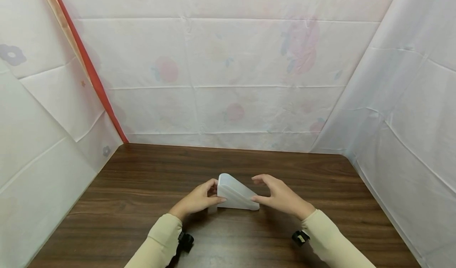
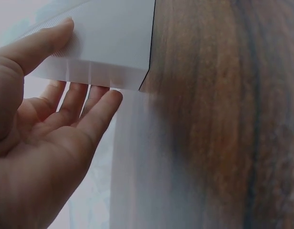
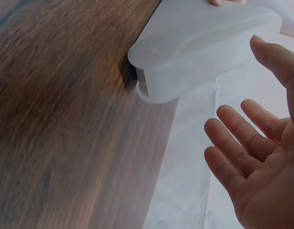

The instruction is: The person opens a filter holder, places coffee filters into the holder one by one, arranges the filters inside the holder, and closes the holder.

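Note:
A white, wedge-shaped plastic case (image 1: 235, 194) stands on the table in the head view, tall at its left end and tapering to a rounded low right end. My left hand (image 1: 199, 198) holds the tall end. In the left wrist view its thumb (image 2: 49, 43) presses the broad face of the case (image 2: 113, 33), while the fingertips (image 2: 97, 93) meet the end side. By the tapering end, my right hand (image 1: 279, 196) is spread with fingers apart. Whether its thumb touches the case (image 3: 185, 52) cannot be told. Nothing lies in the right palm (image 3: 271, 186).
The dark wood-grain table (image 1: 149, 173) extends around the case. Pale printed sheets (image 1: 228, 62) hang behind it and at both sides. A red strip (image 1: 89, 66) runs down the back left corner. Small black devices (image 1: 186, 241) sit at both wrists.

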The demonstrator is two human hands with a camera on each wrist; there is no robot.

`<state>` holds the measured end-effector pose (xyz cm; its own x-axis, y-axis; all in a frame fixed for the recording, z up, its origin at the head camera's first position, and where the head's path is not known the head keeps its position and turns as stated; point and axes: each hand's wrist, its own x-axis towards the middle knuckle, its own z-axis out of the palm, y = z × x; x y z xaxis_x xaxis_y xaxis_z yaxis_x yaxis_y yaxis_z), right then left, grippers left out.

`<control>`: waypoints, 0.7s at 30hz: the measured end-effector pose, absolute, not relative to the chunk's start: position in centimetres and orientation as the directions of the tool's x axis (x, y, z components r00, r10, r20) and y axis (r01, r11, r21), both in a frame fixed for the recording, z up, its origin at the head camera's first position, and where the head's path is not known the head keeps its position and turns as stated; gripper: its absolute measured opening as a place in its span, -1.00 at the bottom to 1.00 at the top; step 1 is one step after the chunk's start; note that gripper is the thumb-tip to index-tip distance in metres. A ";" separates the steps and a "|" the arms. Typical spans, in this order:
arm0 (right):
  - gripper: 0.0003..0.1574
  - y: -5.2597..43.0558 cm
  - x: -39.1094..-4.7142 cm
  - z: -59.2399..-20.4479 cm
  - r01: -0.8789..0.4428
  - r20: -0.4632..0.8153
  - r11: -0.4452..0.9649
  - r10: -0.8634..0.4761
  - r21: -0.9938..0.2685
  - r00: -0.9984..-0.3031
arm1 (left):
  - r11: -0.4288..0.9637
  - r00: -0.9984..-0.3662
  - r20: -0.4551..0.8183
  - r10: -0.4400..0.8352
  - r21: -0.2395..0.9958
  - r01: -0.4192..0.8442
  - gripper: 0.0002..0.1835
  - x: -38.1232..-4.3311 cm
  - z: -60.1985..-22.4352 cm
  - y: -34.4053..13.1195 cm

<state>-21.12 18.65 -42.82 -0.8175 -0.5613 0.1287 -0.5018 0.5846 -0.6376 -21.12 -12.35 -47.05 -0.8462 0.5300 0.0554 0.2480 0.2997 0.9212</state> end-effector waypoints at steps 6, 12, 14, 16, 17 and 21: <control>-0.23 19.5 -21.1 -42.8 -0.487 0.144 0.579 -0.536 -0.654 -0.832 | 0.300 -0.840 0.065 0.539 0.917 0.264 -0.56 -21.2 -46.8 -12.6; -0.25 20.0 -21.0 -43.1 -0.475 0.141 0.584 -0.524 -0.658 -0.840 | 0.310 -0.842 0.038 0.539 0.920 0.239 -0.55 -21.1 -46.9 -13.0; -0.24 20.1 -21.0 -43.1 -0.471 0.138 0.587 -0.521 -0.659 -0.842 | 0.317 -0.841 0.026 0.540 0.920 0.232 -0.54 -21.1 -46.8 -13.3; -0.23 20.3 -20.9 -43.2 -0.469 0.137 0.587 -0.519 -0.660 -0.844 | 0.329 -0.843 0.011 0.538 0.918 0.223 -0.53 -20.9 -46.5 -13.7; -0.23 20.4 -20.8 -43.2 -0.466 0.136 0.589 -0.516 -0.661 -0.846 | 0.338 -0.844 0.010 0.536 0.913 0.226 -0.53 -20.9 -46.4 -13.9; -0.24 20.7 -20.8 -43.3 -0.457 0.144 0.597 -0.496 -0.660 -0.856 | 0.381 -0.856 0.021 0.517 0.890 0.252 -0.52 -20.6 -45.8 -14.6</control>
<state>-20.76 20.72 -43.34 -0.8563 -0.4960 0.1436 -0.4565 0.5971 -0.6596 -20.60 -14.65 -45.82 -0.8555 0.5174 0.0206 0.2517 0.3809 0.8897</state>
